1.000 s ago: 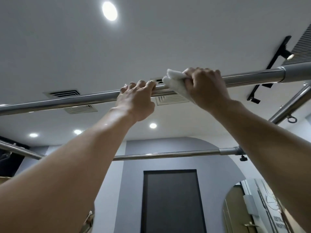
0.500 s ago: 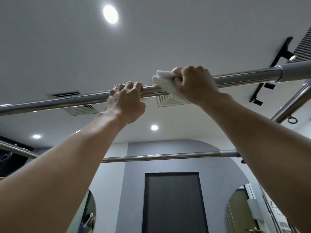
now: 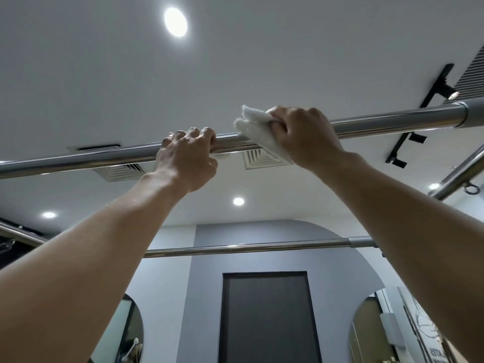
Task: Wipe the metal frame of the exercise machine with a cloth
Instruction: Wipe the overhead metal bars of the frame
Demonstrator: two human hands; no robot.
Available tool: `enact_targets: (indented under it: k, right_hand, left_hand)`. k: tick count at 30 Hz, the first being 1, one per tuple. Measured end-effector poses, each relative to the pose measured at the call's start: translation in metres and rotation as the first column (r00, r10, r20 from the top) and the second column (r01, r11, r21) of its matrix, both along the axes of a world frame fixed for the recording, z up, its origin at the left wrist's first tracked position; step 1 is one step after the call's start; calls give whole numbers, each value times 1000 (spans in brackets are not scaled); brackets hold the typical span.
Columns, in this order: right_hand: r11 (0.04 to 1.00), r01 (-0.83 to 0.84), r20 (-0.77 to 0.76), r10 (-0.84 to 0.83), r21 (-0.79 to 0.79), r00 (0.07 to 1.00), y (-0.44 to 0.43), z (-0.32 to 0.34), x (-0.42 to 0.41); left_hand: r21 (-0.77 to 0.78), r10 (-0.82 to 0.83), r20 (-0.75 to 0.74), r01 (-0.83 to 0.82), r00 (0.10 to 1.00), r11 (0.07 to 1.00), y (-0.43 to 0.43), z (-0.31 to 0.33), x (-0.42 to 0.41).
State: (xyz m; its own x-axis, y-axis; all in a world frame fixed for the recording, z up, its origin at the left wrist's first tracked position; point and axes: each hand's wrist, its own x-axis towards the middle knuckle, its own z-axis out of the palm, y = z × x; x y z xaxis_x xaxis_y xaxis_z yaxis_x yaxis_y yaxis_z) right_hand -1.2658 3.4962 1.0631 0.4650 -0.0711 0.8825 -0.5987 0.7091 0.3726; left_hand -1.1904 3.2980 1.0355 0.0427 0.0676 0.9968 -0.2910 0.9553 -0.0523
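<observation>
A shiny metal top bar of the exercise machine frame runs overhead from left to right. My left hand grips this bar with fingers curled over it. Just to its right, my right hand holds a white cloth wrapped against the same bar. The cloth sticks out to the left of my fist, close to my left hand's fingers.
A second horizontal bar crosses further away, below. Side rails of the frame show at the left edge and at the right, with a metal ring hanging. Ceiling vents, spotlights, a dark door and arched mirrors lie beyond.
Both hands have slid left along the top bar, the right one carrying the cloth with it. The view has tilted slightly.
</observation>
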Motion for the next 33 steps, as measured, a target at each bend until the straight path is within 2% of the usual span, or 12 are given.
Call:
enact_targets:
  k: [4,7,13,15,18,22,26,30,33]
  right_hand:
    - [994,11,-74,-3,108,997,-38,-12,0]
    - [995,19,-107,-9,94,994,-34,-19,-7]
    - [994,91,44,-88,-66,995,-49,-7,20]
    - [989,143,66,-140,-39,988,-74,-7,32]
    - [978,205,7,-205,44,979,-107,-22,34]
    - [985,169,-36,-170,-22,985,-102,-28,20]
    - [980,171,43,-168,-98,985,-97,-18,24]
    - [995,82,47,-79,-57,996,-128,-12,43]
    - [999,39,-7,-39,15,999,-144,-27,32]
  left_hand:
    - [-35,-18,-2,18,1000,999,-17,-1,4]
    - [-46,-37,18,38,999,998,-33,0,12]
    - [-15,-49,39,50,998,999,-63,1,24]
    - [-19,-46,44,47,998,999,-68,-1,27]
    - [-32,-58,72,61,996,998,-75,-1,33]
    - [-45,-51,104,55,993,997,-82,-2,37]
    - [-75,-60,107,68,992,995,-84,-2,36]
    - [-81,-44,98,52,994,995,-85,-3,37]
    - [-51,-41,79,45,996,998,-90,-5,38]
